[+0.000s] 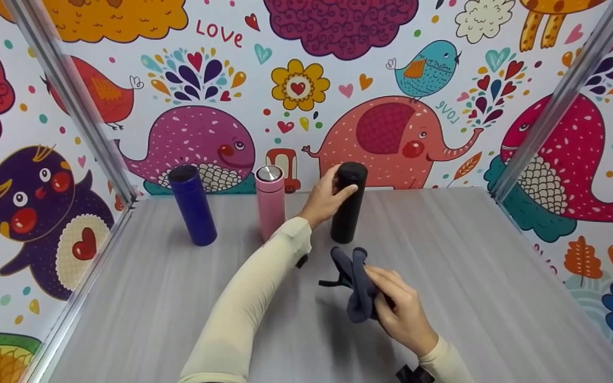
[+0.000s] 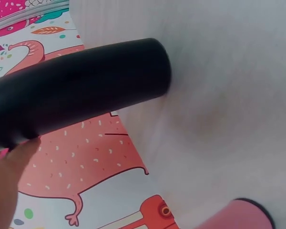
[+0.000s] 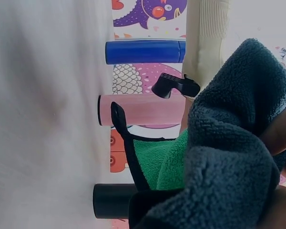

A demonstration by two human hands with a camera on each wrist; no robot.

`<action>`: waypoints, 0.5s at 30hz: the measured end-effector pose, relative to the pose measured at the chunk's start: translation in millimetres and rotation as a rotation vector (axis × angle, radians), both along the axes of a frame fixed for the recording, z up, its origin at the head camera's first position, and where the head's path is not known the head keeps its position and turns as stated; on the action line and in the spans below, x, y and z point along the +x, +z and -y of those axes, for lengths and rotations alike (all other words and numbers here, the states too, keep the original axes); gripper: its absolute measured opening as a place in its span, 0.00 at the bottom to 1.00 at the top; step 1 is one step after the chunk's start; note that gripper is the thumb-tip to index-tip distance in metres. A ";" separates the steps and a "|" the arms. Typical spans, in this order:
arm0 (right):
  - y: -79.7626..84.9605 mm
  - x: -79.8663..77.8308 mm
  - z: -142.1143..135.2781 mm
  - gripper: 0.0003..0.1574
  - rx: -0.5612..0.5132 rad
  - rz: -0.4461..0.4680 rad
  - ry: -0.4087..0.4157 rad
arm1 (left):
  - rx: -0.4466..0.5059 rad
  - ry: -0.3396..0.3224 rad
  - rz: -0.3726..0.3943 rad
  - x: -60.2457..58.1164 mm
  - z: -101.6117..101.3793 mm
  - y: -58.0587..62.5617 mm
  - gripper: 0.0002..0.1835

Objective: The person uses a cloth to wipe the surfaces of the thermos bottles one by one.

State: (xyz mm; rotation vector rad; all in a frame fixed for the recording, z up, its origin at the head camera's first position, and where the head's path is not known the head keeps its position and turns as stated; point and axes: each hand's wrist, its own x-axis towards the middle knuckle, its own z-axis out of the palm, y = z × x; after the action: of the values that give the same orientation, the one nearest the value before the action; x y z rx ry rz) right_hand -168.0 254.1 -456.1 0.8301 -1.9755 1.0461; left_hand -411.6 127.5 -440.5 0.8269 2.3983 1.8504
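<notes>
My left hand [image 1: 325, 198] grips a black thermos bottle [image 1: 347, 213] near its top, thumb across the front. In the left wrist view this dark bottle [image 2: 95, 83] lies across the picture, its base close to the tabletop. A folded towel [image 1: 359, 292] is pinched in my right hand [image 1: 402, 311], nearer to me and below the bottle. The right wrist view shows the towel [image 3: 229, 143] as dark grey-blue on one side and green on the other, with black edging and a loop. To the left stand a pink bottle [image 1: 271, 207] and a blue bottle [image 1: 195, 207].
The grey tabletop [image 1: 141, 298] meets a back wall [image 1: 296, 127] printed with cartoon animals. Metal posts [image 1: 77, 106] stand at the corners. A small black camera mount [image 3: 176, 87] is on my left wrist.
</notes>
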 end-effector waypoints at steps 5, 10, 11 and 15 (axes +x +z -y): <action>-9.2 -10.6 -10.1 0.36 0.001 -0.013 0.011 | -0.024 0.023 -0.004 6.5 3.4 4.1 0.41; -9.4 -17.0 -20.0 0.34 -0.003 -0.037 0.003 | -0.059 0.121 -0.003 23.7 17.7 10.9 0.45; -6.3 -16.8 -20.9 0.34 -0.008 -0.041 0.000 | -0.059 0.145 -0.001 29.6 22.6 13.1 0.45; 12.1 -10.9 -21.2 0.33 -0.034 -0.050 -0.012 | -0.052 0.210 -0.037 62.1 48.1 22.0 0.44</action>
State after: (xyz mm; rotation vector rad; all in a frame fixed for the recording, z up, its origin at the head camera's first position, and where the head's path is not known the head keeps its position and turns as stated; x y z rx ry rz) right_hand -178.8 275.2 -444.0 0.8172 -1.9135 1.0399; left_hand -349.5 79.4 -418.5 0.6329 2.6349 1.8440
